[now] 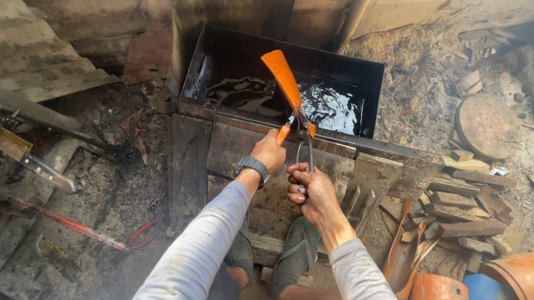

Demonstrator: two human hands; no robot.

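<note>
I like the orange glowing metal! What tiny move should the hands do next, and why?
Probably lower the glowing blade into the dark liquid in the metal tank. The tongs, gripped by the left hand and right hand, hold it right above the liquid, so a small dip would reach it.

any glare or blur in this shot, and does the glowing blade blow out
Head view: daylight is soft with no hard shadows; the glowing blade is saturated flat orange, its surface detail lost; bright reflections ripple on the dark liquid in the black metal tank; focus is sharp centrally, and the wide lens bends the frame edges.
</note>
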